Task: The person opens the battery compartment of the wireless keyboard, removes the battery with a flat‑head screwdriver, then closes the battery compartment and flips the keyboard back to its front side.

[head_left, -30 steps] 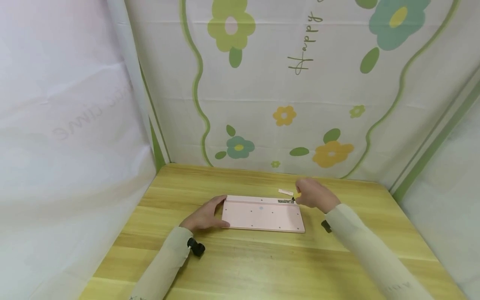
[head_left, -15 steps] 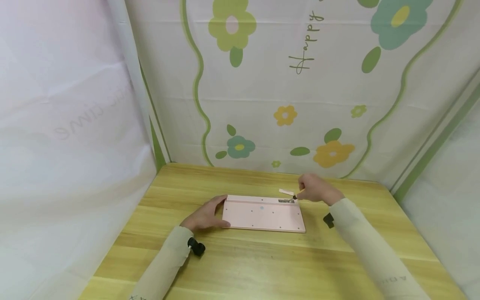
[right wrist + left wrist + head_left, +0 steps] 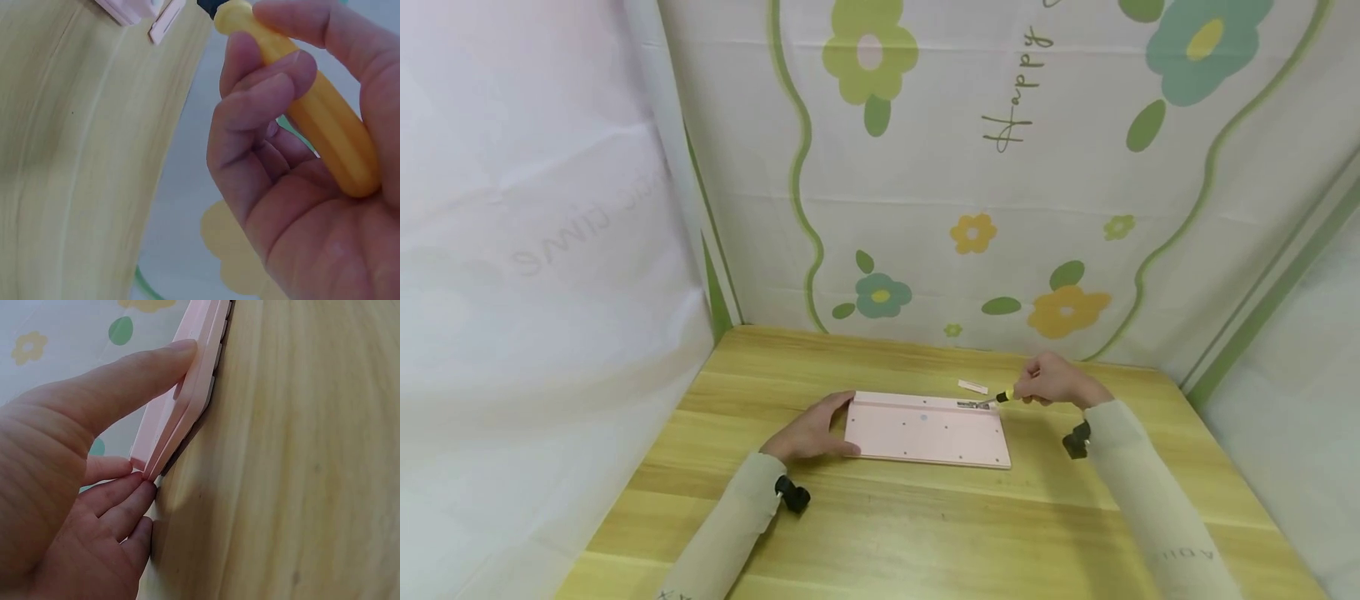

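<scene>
A pink keyboard (image 3: 917, 432) lies face down on the wooden table, its key edges showing underneath in the left wrist view. At its left end my left hand (image 3: 808, 429) holds it, thumb on the near edge and fingers at the far corner. My right hand (image 3: 1052, 379) grips the yellow handle of a screwdriver (image 3: 325, 119), with curled fingers and thumb round it. In the head view the screwdriver's metal shaft slants down to the open battery compartment (image 3: 972, 405) at the keyboard's far right. Whether its tip touches anything inside is too small to tell.
A small pink battery cover (image 3: 973, 387) lies on the table just behind the keyboard. The wooden table (image 3: 880, 533) ends at a hanging cloth (image 3: 925, 167) with printed flowers. More cloth (image 3: 550, 292) hangs at the left side, and another at the right.
My right hand has moved to the right and away from the compartment, tilting the screwdriver lower, so more of its yellow-and-black handle shows. The left hand and keyboard stay in place.
</scene>
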Available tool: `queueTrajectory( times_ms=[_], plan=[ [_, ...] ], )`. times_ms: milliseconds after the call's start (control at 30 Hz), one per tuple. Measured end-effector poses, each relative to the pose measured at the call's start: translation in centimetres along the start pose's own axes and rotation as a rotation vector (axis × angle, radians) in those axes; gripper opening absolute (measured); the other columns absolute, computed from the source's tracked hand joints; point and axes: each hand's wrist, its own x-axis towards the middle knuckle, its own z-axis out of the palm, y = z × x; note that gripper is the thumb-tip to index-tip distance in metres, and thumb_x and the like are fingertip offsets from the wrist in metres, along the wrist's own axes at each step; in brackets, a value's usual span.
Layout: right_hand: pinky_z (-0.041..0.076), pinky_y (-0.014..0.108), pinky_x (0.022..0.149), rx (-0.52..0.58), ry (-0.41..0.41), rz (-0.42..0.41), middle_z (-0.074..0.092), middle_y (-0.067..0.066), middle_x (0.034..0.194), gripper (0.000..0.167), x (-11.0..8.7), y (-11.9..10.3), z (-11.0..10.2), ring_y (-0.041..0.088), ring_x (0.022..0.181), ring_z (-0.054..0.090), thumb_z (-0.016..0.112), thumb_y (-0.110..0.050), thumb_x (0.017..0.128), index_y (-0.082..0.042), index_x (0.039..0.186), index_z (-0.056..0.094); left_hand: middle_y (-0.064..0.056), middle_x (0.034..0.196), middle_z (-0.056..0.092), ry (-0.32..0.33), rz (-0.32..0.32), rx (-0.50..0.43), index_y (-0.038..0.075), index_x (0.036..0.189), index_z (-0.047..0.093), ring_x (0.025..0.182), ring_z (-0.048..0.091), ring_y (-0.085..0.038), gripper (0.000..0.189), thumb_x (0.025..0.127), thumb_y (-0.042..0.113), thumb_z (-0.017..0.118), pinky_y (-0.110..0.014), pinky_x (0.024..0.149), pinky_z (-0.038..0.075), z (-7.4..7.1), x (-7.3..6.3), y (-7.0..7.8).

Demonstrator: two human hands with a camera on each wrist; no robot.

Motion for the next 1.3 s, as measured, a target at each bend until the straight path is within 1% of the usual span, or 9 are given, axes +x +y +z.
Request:
queueTrajectory(
  times_ms=[133,233,467,600,767,967,1100,1200,1300],
  plan=[
    [0.046,0.024,0.055,0.065,-0.021,0.030,0.068,0.005,0.071,0.026,-0.4,1.3,-0.1,0.011,0.054,0.044,0.074,-0.017,0.094,0.000,0.076,0.066,-0.012,0.173,0.033,-0.001,0.004,0.000,0.015,0.167,0.033,0.161,0.029,-0.037,0.109,0.080,0.045,0.093,-0.057,0.131,0.028,0.1,0.1,-0.1],
    [0.045,0.023,0.054,0.069,-0.040,0.040,0.070,0.004,0.073,0.030,-0.8,2.0,0.0,0.009,0.053,0.045,0.073,-0.021,0.097,-0.003,0.075,0.066,-0.012,0.173,0.033,0.000,0.001,-0.001,0.015,0.167,0.033,0.161,0.029,-0.037,0.109,0.080,0.044,0.093,-0.058,0.130,0.028,0.1,0.1,0.0],
    [0.038,0.020,0.050,0.090,-0.035,0.062,0.071,0.003,0.072,0.040,-1.1,2.9,0.1,0.008,0.051,0.044,0.072,-0.023,0.099,-0.012,0.066,0.052,-0.012,0.173,0.032,-0.002,0.002,0.005,0.015,0.167,0.033,0.161,0.029,-0.037,0.110,0.080,0.044,0.093,-0.057,0.131,0.028,0.1,0.2,0.2],
    [0.039,0.020,0.051,0.085,-0.020,0.054,0.070,0.004,0.073,0.038,-1.3,3.0,0.1,0.009,0.053,0.045,0.071,-0.025,0.099,-0.011,0.069,0.052,-0.012,0.173,0.033,0.003,0.004,0.009,0.015,0.167,0.033,0.161,0.029,-0.037,0.109,0.080,0.045,0.093,-0.058,0.130,0.029,0.1,0.2,0.2],
    [0.045,0.025,0.058,0.059,-0.009,0.035,0.068,0.006,0.079,0.035,-1.8,2.9,0.0,0.012,0.058,0.045,0.069,-0.028,0.101,-0.006,0.077,0.056,-0.011,0.173,0.032,0.002,-0.003,0.017,0.017,0.167,0.032,0.161,0.029,-0.037,0.109,0.081,0.045,0.092,-0.058,0.130,0.029,0.2,0.0,-0.2],
    [0.048,0.030,0.065,0.007,0.110,0.032,0.069,0.007,0.091,0.028,-2.8,3.4,-0.2,0.014,0.067,0.050,0.068,-0.030,0.103,-0.003,0.093,0.067,-0.010,0.174,0.031,0.009,-0.015,0.014,0.017,0.167,0.032,0.161,0.029,-0.036,0.109,0.081,0.046,0.092,-0.058,0.130,0.029,0.1,-0.1,-0.1],
    [0.046,0.031,0.064,-0.086,0.240,0.034,0.065,0.004,0.087,0.028,-3.1,4.6,0.3,0.016,0.072,0.051,0.069,-0.032,0.102,-0.006,0.096,0.067,-0.012,0.174,0.030,0.012,-0.011,0.009,0.016,0.167,0.031,0.162,0.028,-0.037,0.110,0.081,0.045,0.092,-0.058,0.130,0.028,0.0,-0.2,0.1],
    [0.044,0.031,0.065,-0.149,0.334,0.049,0.065,0.006,0.091,0.030,-3.2,5.9,1.1,0.018,0.076,0.052,0.072,-0.034,0.100,-0.005,0.097,0.067,-0.012,0.174,0.031,0.012,-0.011,0.008,0.015,0.167,0.032,0.161,0.028,-0.038,0.109,0.081,0.044,0.092,-0.059,0.130,0.028,0.1,-0.1,0.1],
    [0.044,0.030,0.067,-0.170,0.393,0.069,0.068,0.010,0.098,0.030,-3.3,7.1,1.7,0.020,0.082,0.055,0.073,-0.033,0.098,-0.003,0.099,0.068,-0.013,0.174,0.031,0.008,-0.011,0.008,0.014,0.167,0.032,0.161,0.028,-0.038,0.109,0.081,0.044,0.092,-0.059,0.130,0.028,0.3,-0.1,0.0]
  ],
)
